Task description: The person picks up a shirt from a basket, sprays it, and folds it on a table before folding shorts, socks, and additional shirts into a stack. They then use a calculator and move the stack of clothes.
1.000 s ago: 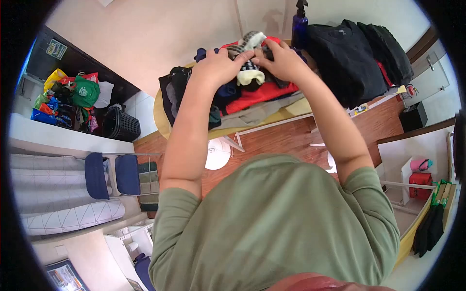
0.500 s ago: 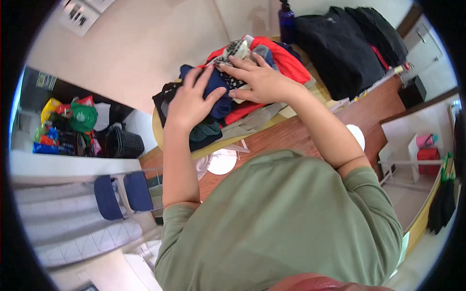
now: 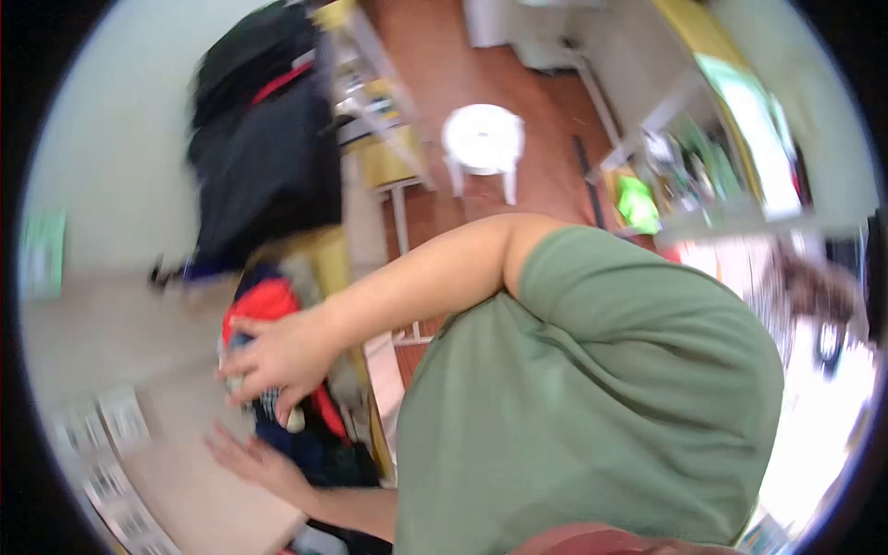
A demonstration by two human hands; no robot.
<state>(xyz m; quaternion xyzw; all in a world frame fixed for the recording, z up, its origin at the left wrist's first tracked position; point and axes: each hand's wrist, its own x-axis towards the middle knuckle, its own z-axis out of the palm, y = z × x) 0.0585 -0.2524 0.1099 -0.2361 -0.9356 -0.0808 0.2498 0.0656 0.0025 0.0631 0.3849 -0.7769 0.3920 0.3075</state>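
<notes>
A heap of mixed clothes lies on a yellow-topped table [image 3: 328,264] at the left, with a red garment [image 3: 266,300] at its far end and dark blue cloth [image 3: 310,453] nearer me. My right hand [image 3: 289,356] rests over the heap, palm down, fingers spread. Beside the heap's near side, my left hand [image 3: 262,467] is stretched out with its fingers apart, blurred by motion. Neither hand grips a garment. Patterned black-and-white cloth shows in part beneath the right hand.
Large black garments [image 3: 268,171] lie past the heap, near a dark blue bottle [image 3: 196,269]. A white stool [image 3: 483,139] stands on the reddish floor. Shelving with a bright green bag [image 3: 636,205] is at the right. Papers [image 3: 125,421] hang on the wall.
The view has swung to the right, bringing the stool and shelving into sight and moving the clothes heap to the left. Both hands stay open at the heap.
</notes>
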